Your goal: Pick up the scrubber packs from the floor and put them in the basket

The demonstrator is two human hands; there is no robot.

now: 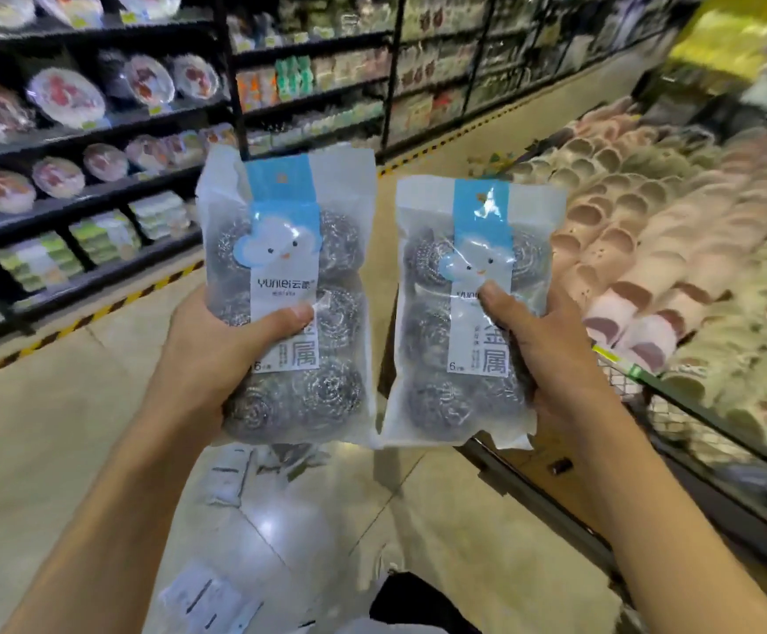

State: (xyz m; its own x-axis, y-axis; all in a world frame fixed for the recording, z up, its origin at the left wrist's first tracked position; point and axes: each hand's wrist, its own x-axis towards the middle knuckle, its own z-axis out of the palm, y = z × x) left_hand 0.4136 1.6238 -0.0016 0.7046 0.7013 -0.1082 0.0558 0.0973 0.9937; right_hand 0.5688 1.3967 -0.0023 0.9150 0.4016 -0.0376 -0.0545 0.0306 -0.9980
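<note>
Left hand [217, 359] gripped a clear plastic pack of steel wool scrubbers with a blue-and-white cloud label [285, 295]; thumb was pressed across the label front, remaining fingers wrapped behind, not visible. Right hand [550, 354] gripped a second clear plastic pack of steel wool scrubbers with the same cloud label [468, 313]; thumb lay on the front near the label's middle, other fingers behind the pack, hidden. Both packs were held upright, side by side, lower corners almost touching; whether they actually touched couldn't be told. Both were up off the glossy beige tiled floor [52, 427], in front of the camera.

Relative to the left-hand pack: more white packs [235, 473] lay on the floor directly below it, blurred, and another flat white pack [207, 601] lay further below, nearer the person. Black shelving with wrapped round plates [66, 98] stood to its left and behind. Yellow-black hazard tape [98, 313] ran along the shelf base to its left. Right of it, beyond the second pack, was a display of stacked pink and cream slippers [637, 240]. Lower right of it was a wire mesh basket [674, 418], rim partly seen behind the right forearm; contents not clear.
</note>
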